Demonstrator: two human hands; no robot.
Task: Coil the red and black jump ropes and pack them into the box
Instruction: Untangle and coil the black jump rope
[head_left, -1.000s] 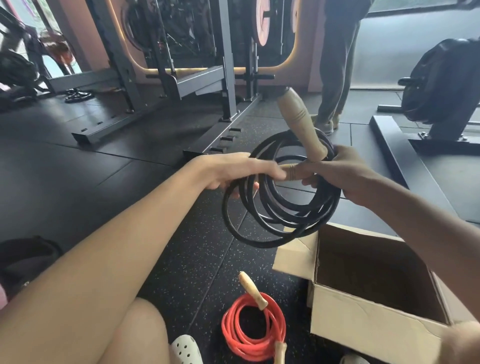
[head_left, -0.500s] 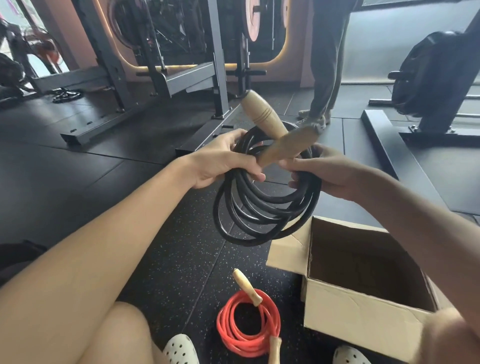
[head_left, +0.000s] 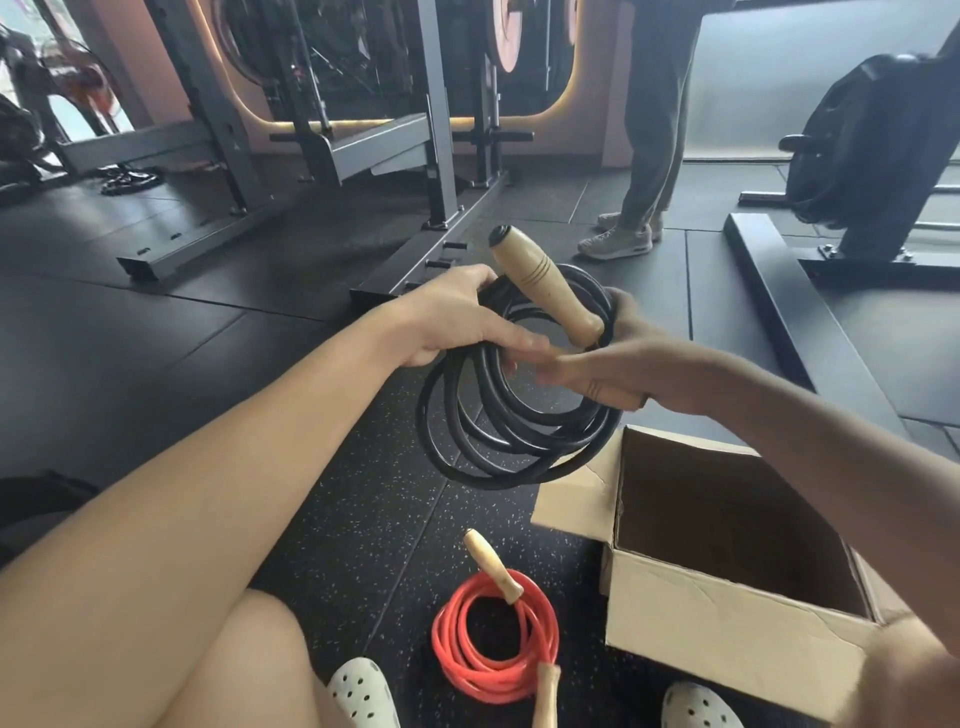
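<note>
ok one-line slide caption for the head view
Both hands hold the coiled black rope above the open box; red rope lies coiled on floor.

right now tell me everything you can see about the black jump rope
The black jump rope is a thick, smooth, rubbery-looking cord wound into a round coil of several loops, held upright in the air above the speckled floor, just left of the open cardboard box. It has turned pale wooden handles with ringed grooves: one sticks up and away from the top of the coil, the other is mostly hidden in the right hand. The left hand grips the coil's upper left. Nothing else touches it.
</note>
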